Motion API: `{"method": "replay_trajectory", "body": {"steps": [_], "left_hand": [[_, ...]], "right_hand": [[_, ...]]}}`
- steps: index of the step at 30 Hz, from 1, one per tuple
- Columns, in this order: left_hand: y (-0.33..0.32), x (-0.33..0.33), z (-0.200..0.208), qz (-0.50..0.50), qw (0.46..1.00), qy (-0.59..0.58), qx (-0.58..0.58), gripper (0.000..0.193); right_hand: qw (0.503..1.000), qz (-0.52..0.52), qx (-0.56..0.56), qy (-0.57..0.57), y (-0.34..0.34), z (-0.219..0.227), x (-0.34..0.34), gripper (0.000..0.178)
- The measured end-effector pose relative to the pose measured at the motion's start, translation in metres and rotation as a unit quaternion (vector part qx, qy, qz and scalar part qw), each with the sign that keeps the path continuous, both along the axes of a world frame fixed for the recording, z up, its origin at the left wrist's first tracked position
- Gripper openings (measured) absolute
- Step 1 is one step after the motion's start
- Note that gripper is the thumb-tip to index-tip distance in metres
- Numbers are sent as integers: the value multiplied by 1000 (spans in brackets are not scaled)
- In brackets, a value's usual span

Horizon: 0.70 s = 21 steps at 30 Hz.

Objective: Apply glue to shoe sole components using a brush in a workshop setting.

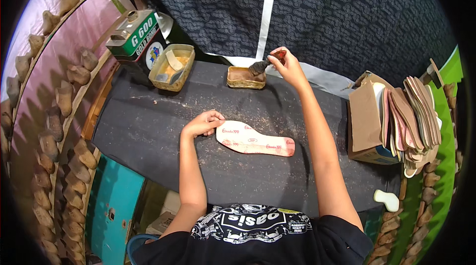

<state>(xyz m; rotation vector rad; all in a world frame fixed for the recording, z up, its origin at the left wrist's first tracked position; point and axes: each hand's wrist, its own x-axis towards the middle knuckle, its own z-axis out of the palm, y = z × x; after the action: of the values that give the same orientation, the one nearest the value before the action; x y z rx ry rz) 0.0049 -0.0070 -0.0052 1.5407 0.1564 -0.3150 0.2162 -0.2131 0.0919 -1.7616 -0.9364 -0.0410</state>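
Pinkish-white with red print, an insole lies flat near the middle of the dark surface, its narrow end pointing just past three o'clock. From its centre, the left grip sits between nine and ten, fingers loosely curled, tips at the insole's edge; whether they pinch it, I cannot tell. At one o'clock the right grip is closed on a brush, bristles at the shallow tray at twelve. A tub and green-and-black can stand toward ten, a carton of soles toward three.
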Motion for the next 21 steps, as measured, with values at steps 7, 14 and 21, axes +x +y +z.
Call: {"method": "replay_trajectory", "body": {"steps": [7, 14, 21], "left_hand": [[1, 2, -6, -6, 1000, -11, 0, 14], [4, 2, -7, -6, 1000, -2, -1, 16], [6, -1, -6, -35, 999, 0, -29, 14]], "right_hand": [[990, 90, -104, -24, 14, 3, 24, 18], [990, 84, -106, -28, 10, 4, 33, 18], [976, -32, 157, 146, -24, -6, 11, 16]]}}
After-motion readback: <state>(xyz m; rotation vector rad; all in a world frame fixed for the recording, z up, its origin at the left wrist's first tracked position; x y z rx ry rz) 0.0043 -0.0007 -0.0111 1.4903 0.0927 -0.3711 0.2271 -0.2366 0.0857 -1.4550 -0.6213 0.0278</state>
